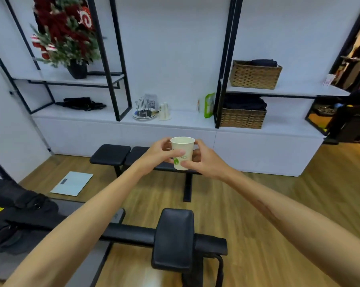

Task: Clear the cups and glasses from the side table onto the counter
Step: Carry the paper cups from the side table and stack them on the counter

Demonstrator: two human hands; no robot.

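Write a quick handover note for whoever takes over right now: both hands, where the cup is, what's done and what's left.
Left hand: fingers curled round the paper cup.
Right hand: also gripping the cup, from the other side.
Cup: upright, held in the air above the black bench, facing the white counter.
On the counter already: a stack of upturned cups beside a plate of small items.
Done: this cup is picked up.
Left: set it on the counter. The side table is out of view, so what remains there is unknown.
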